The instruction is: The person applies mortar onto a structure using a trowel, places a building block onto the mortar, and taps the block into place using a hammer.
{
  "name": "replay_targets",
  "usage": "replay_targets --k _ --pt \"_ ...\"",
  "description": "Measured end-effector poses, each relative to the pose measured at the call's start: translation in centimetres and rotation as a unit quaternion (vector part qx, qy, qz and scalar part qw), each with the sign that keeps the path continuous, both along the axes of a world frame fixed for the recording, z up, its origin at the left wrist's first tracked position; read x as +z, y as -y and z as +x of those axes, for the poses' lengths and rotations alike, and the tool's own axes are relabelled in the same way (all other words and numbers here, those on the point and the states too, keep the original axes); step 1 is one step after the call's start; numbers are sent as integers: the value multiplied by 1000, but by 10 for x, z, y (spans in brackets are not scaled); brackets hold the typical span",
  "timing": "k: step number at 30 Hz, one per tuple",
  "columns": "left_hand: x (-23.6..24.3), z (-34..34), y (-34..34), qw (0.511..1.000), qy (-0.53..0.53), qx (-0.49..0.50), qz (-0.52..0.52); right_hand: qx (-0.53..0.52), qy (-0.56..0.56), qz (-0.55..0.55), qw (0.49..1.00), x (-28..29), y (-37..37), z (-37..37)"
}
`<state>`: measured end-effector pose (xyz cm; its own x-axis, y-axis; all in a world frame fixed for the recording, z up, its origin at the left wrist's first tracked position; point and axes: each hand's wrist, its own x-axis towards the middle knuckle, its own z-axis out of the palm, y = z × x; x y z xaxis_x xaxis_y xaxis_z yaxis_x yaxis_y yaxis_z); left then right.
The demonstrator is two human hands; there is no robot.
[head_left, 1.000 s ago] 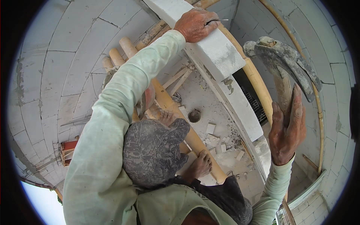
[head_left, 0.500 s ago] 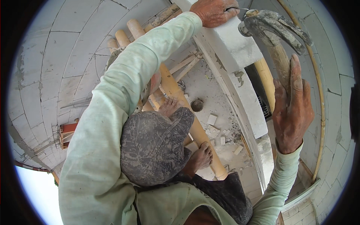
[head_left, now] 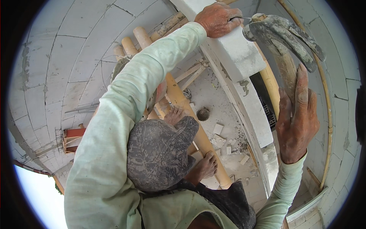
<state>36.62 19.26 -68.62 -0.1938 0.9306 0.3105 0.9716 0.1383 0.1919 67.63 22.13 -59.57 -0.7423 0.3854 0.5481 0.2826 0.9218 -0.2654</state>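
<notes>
At the top, my left hand (head_left: 219, 20) is closed, its thumb and fingers pinching a thin nail (head_left: 244, 17). The hand rests on the top of a white block wall (head_left: 249, 63). My right hand (head_left: 298, 120) grips the wooden handle of a claw hammer (head_left: 286, 70), with some fingers stretched along it. The grey, mortar-smeared hammer head is just right of the nail, its claw pointing away to the right. Whether head and nail touch, I cannot tell.
Thick bamboo poles (head_left: 206, 143) run below me, and my bare feet (head_left: 206, 168) stand by them. On the floor lie a round bucket (head_left: 203, 113) and broken block pieces (head_left: 218, 129). A thin bamboo pole (head_left: 328, 133) leans along the right block wall (head_left: 345, 126).
The whole view has shifted slightly, so things sit a little lower. Both hands keep their grips on the nail and hammer; the hammer head has tilted slightly.
</notes>
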Motion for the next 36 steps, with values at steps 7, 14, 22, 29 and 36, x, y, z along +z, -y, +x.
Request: replay_targets --k 7,14,22,29,36 --pt "10 11 0 999 48 -3 -16 -14 147 0 989 -13 -5 2" --pt "11 8 2 999 37 -9 -22 -12 29 4 1000 4 0 0" --pt "4 5 -2 1000 12 -16 -10 -24 48 -11 999 11 -1 -1" --pt "8 5 3 999 47 -25 4 -34 161 22 986 -20 -5 -2" --pt "-12 -13 -2 994 -24 -86 61 -16 76 5 997 -9 2 -1"
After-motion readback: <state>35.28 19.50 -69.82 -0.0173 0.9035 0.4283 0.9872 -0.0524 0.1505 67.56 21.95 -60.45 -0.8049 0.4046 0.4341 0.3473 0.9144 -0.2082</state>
